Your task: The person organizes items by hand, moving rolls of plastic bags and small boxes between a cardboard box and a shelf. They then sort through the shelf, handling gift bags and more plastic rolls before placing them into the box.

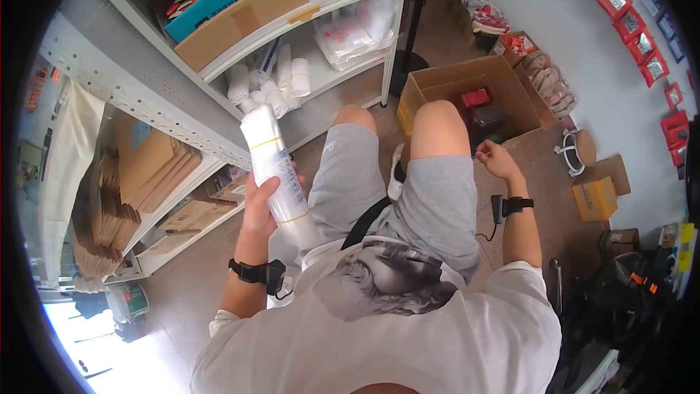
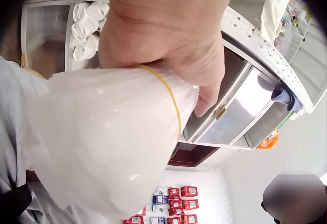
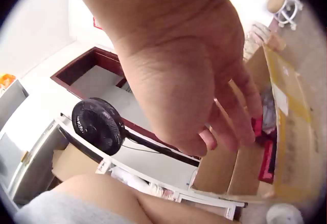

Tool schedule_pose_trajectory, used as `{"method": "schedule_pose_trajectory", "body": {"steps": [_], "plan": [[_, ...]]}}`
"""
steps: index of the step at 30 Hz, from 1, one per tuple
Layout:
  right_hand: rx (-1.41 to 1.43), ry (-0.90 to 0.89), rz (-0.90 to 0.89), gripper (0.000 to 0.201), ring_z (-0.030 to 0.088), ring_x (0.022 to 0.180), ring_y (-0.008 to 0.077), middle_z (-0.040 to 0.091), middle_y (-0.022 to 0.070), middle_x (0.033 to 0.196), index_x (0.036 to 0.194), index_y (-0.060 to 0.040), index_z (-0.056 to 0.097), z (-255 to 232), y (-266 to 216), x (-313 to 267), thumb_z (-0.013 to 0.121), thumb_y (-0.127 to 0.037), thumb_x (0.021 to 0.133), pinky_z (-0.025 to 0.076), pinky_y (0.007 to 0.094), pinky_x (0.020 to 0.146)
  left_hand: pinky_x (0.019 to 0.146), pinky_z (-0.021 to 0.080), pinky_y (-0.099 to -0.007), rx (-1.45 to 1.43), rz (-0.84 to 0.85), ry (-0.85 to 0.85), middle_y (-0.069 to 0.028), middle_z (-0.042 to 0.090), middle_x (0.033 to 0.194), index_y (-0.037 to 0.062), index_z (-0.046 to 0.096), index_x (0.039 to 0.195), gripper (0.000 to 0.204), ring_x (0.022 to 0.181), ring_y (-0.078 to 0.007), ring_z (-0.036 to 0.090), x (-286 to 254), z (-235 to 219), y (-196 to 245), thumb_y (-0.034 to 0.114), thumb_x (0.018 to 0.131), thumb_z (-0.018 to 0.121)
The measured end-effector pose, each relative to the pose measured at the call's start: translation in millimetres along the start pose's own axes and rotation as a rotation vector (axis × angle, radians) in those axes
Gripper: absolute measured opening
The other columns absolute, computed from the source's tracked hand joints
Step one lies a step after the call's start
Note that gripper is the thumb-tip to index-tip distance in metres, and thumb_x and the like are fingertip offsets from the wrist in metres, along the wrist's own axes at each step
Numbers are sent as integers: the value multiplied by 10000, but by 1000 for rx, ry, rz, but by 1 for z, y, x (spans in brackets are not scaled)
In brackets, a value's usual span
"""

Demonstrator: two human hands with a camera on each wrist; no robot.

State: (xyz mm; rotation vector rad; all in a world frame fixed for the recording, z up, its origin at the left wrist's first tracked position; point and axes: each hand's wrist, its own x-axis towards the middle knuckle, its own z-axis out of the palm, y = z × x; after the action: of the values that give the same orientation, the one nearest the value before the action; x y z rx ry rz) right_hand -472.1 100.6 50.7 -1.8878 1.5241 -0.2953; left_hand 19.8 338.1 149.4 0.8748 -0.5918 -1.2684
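My left hand (image 1: pixel 258 203) grips a long bundle of white plastic bags (image 1: pixel 271 147), thumb across its side. Blue print runs along the bundle, and two yellow rubber bands go round it. In the left wrist view the bundle's loose end (image 2: pixel 97 137) flares out below the hand (image 2: pixel 168 40), with one yellow band close to the palm. My right hand (image 1: pixel 499 160) is empty beside the right knee, its fingers loosely bent. The right wrist view has that hand (image 3: pixel 189 75) in front of an open cardboard box (image 3: pixel 296 147) with red items inside.
White rolls (image 1: pixel 273 87) lie on the lower shelf ahead, near packs of clear bags (image 1: pixel 354 36). Flattened cardboard (image 1: pixel 157 168) fills the left rack. The open carton (image 1: pixel 430 91) stands on the floor ahead right, a small yellow box (image 1: pixel 594 197) farther right. A black fan (image 3: pixel 99 127) stands near the shelf.
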Motion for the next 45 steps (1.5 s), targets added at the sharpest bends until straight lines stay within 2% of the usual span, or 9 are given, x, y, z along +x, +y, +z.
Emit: {"method": "schedule_pose_trajectory", "body": {"steps": [7,14,16,21,28,32,37,40,45], "plan": [[602,-181,-350,153,619,867,100,666,44,955,1045,-31,618,-24,-114,-48,615,-143,940,495,255,735,769,577,-407,15,-465,211,-154,614,1088,-18,481,1278,536,954,-294,661,20,53,-42,388,934,551],[1142,-803,-321,503,629,1031,209,517,116,1267,1422,-119,276,46,-152,-37,527,-271,1014,563,345,739,835,567,-421,-102,-480,135,-163,624,1093,2,496,1248,431,1012,-295,654,100,154,-56,309,954,571],[1531,-908,-34,539,609,1065,208,502,118,1266,1433,-101,254,41,-162,-27,479,-374,1027,560,346,754,840,568,-419,-83,-436,125,-169,625,1088,14,479,1264,405,1000,-283,656,126,182,-52,263,958,570],[1328,-567,-181,698,575,1157,252,438,124,1388,1495,-71,133,25,-181,24,553,-306,990,536,396,890,814,565,-353,94,-360,-23,-113,649,1052,11,480,1255,444,924,-212,665,196,198,-59,311,949,600],[1101,-622,-79,839,411,1297,212,353,166,1447,1507,10,104,80,-225,102,675,-153,914,388,353,1057,814,545,-356,-143,-300,161,-94,614,1064,29,486,1236,426,943,-198,636,222,118,-81,286,932,637],[790,-661,-251,783,506,1216,224,445,184,1376,1488,21,173,114,-252,137,665,-214,926,443,342,989,834,549,-375,-244,-248,194,-102,610,1049,21,473,1249,441,948,-214,638,227,49,-86,273,927,639],[-98,-742,-526,546,678,774,223,691,130,938,1261,-30,543,112,-326,209,644,-441,915,523,339,702,777,565,-383,-306,-169,424,-100,607,1033,3,487,1197,449,915,-210,643,228,-11,-99,186,857,716],[-258,-646,-524,614,678,802,256,689,157,965,1248,-28,564,147,-378,255,615,-526,893,521,363,746,711,562,-371,-86,-178,636,-98,610,1007,-3,509,1141,454,870,-188,640,231,-27,-113,149,800,768],[-412,-392,-642,683,669,882,296,684,170,963,1263,-24,566,239,-431,352,612,-572,859,505,389,835,685,545,-348,-206,-255,593,-114,601,981,-42,471,1140,507,844,-184,626,231,-36,-124,144,785,782]]}}
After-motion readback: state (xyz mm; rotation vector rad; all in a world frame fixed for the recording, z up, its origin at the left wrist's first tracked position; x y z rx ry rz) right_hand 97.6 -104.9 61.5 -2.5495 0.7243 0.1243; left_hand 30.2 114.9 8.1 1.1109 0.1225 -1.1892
